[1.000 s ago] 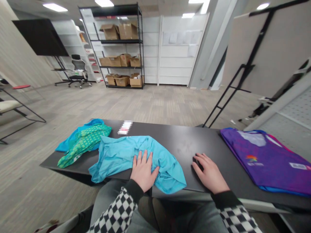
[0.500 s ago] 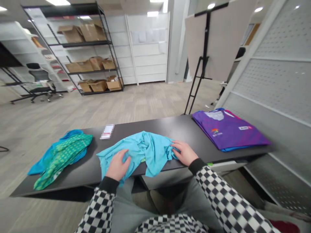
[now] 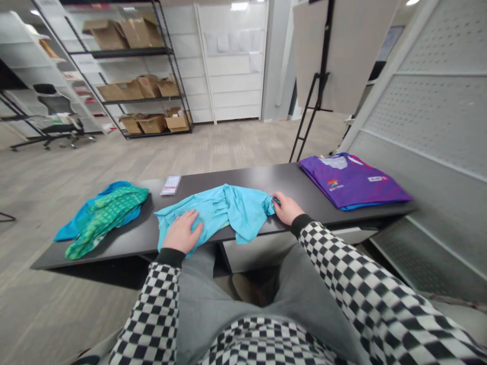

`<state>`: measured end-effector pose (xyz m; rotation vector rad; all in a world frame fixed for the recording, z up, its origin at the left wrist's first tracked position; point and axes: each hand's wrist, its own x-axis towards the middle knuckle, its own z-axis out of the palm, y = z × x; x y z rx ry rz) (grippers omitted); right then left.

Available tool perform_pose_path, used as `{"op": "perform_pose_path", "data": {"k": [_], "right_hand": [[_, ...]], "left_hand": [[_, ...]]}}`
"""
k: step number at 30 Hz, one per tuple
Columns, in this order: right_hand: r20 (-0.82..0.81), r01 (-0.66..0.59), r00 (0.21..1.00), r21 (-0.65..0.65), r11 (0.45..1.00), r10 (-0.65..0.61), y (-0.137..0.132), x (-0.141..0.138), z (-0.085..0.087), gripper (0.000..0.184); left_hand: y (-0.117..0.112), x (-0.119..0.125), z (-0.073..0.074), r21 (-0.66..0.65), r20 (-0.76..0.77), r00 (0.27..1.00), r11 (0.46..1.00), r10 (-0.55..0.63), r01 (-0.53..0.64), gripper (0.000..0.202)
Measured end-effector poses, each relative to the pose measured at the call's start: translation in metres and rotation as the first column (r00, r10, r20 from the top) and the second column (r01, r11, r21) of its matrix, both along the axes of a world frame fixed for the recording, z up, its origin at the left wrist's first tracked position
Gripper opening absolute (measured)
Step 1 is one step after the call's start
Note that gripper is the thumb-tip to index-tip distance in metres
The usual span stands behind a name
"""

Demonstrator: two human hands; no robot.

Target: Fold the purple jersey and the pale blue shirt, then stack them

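A crumpled light-blue shirt (image 3: 222, 208) lies across the dark table (image 3: 258, 177), partly hanging over its near edge. My left hand (image 3: 184, 230) rests flat on the left part of the cloth, fingers stretched out. At the shirt's right end, my right hand (image 3: 286, 208) pinches a bunched bit of the fabric between thumb and fingers. A green patterned garment (image 3: 110, 213) lies loosely heaped with a blue garment (image 3: 81, 220) on the table's left. To the right sits a folded purple shirt (image 3: 353, 180), on top of other folded cloth.
A small blurred card or packet (image 3: 171, 185) lies near the table's far edge. A perforated panel (image 3: 437, 126) stands along the right side. Beyond the table are a black stand (image 3: 310, 116) with a board and a shelf rack (image 3: 133, 52) holding cardboard boxes.
My right hand has closed on the shirt's right end and drawn it slightly outward. My left hand has flattened onto the cloth. The camera view has tilted downward.
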<state>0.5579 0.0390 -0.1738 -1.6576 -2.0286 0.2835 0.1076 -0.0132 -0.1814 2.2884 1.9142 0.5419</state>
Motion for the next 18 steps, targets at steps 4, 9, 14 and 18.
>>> {"op": "perform_pose_path", "data": {"k": [4, 9, 14, 18], "right_hand": [[0.042, -0.028, 0.999, -0.005, 1.000, 0.029, 0.000, -0.006, 0.005, 0.032], [-0.055, -0.018, 0.998, -0.055, 0.998, 0.015, 0.001, -0.006, 0.009, 0.030], [-0.473, -0.151, 0.880, -0.176, 0.973, 0.051, 0.015, 0.016, 0.007, 0.016], [-0.719, -0.241, 0.693, -0.296, 0.924, -0.049, 0.027, 0.038, 0.008, 0.038]], "left_hand": [[0.001, -0.003, 0.002, -0.011, 0.031, 0.999, 1.000, 0.006, -0.006, 0.061], [0.004, -0.004, -0.002, 0.000, 0.048, 0.999, 1.000, 0.001, -0.001, 0.060], [0.008, -0.006, -0.006, 0.027, 0.070, 0.998, 1.000, -0.004, 0.002, 0.062], [0.008, -0.010, -0.010, 0.030, 0.087, 0.995, 0.999, -0.039, 0.037, 0.060]]}}
